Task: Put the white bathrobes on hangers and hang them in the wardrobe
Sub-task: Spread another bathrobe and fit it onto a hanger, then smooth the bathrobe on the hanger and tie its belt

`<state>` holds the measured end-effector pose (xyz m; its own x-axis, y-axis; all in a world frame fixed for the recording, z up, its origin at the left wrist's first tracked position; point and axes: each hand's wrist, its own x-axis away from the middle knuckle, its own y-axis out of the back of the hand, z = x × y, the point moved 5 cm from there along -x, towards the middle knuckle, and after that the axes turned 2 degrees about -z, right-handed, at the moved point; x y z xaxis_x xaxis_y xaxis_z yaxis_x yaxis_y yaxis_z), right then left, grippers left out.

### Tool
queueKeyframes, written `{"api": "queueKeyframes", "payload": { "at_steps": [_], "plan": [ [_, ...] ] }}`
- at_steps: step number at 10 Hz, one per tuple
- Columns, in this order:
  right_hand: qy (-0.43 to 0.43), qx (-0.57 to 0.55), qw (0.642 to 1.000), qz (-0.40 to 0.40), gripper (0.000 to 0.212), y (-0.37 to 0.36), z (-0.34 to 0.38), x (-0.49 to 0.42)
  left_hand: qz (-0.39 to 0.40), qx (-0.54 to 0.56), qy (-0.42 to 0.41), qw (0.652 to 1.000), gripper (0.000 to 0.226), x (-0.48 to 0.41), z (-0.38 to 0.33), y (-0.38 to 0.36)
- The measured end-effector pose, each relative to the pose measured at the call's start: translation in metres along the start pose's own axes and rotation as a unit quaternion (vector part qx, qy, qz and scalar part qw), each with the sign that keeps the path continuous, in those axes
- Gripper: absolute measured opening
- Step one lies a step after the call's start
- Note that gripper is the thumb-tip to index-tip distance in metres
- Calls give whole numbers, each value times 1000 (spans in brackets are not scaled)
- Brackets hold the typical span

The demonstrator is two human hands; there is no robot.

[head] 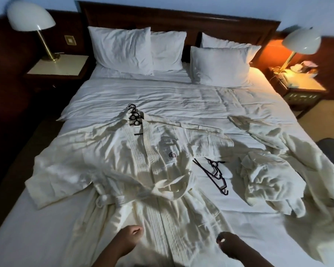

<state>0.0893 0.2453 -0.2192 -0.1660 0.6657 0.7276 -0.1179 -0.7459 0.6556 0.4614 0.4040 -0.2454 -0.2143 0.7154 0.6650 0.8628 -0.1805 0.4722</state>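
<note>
Left hand [132, 235]: lowest in view, over the skirt of the laid-out bathrobe. The fingers are curled inward, but whether they pinch cloth cannot be told.
Right hand [227, 245]: at the right edge of the same skirt, fingertips bent down toward the cloth. Whether it grips anything cannot be told.
Laid-out bathrobe [143, 170]: flat on the bed [23, 234], front up and sleeves spread, with the belt [162, 186] knotted at the waist and the collar toward the headboard.
Loose hangers [214, 176]: black, on bare sheet between the laid-out robe and the crumpled bathrobe.
Crumpled bathrobe [268, 182]: heaped at the right, not on a hanger. More robe cloth runs along the bed's right edge, and whether it is a separate garment cannot be told.
Collar hangers [134, 117]: a stack of black hooks at the laid-out robe's neck, with one bar showing inside the collar.
Pillows [121, 49]: four, against the headboard [162, 18].
Lamps: the left lamp [30, 16] is unlit and the right lamp [302, 40] is lit.
Wardrobe: not in view.
Risk 1: lifting the robe by its skirt would probably tip it off the hanger, since the shoulders carry the weight.
Risk 2: the stacked hooks may snag together, so that spare hangers come up too.
Risk 3: a trailing belt or hem could drag the loose hangers off the sheet.
</note>
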Motion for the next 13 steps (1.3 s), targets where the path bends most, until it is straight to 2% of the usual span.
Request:
{"api": "queueKeyframes", "payload": {
  "at_steps": [2, 3, 4, 5, 6, 8, 9, 10, 11, 12, 13],
  "plan": [
    [-86, -68, 994, -26, 29, -24, -61, 57, 59, -5, 11, 998, 24, 1, -12, -30],
    [-129, -90, 987, -36, 22, -39, -106, 87, 91, -18, -18, 996, 28, -4, -45, -54],
    [-155, -117, 980, -40, 25, -43, -144, 98, 107, -32, -36, 993, 27, -5, -82, -73],
    [-159, -151, 975, -31, 23, -46, -194, 107, 118, -58, -71, 989, 23, -5, -156, -102],
    [-173, -192, 964, -53, 9, -43, -237, 94, 124, -83, -100, 984, 23, -10, -205, -127],
    [-222, -264, 939, 2, 18, -25, -330, 32, 139, -110, -105, 978, 21, -36, -286, -209],
    [-243, -377, 891, -68, 25, -19, -385, -29, 140, -151, -104, 973, 20, -65, -323, -261],
    [-240, -412, 874, -93, 29, 6, -397, -60, 133, -146, -98, 975, 12, -82, -347, -287],
    [-232, -444, 857, -123, 34, 54, -407, -104, 128, -138, -103, 977, 34, -127, -379, -324],
    [-208, -444, 862, -127, 44, 59, -415, -140, 108, -110, -105, 982, 58, -171, -395, -348],
    [-176, -456, 865, -111, 49, 79, -399, -161, 30, -59, -79, 995, 88, -231, -411, -371]
  ]
}}
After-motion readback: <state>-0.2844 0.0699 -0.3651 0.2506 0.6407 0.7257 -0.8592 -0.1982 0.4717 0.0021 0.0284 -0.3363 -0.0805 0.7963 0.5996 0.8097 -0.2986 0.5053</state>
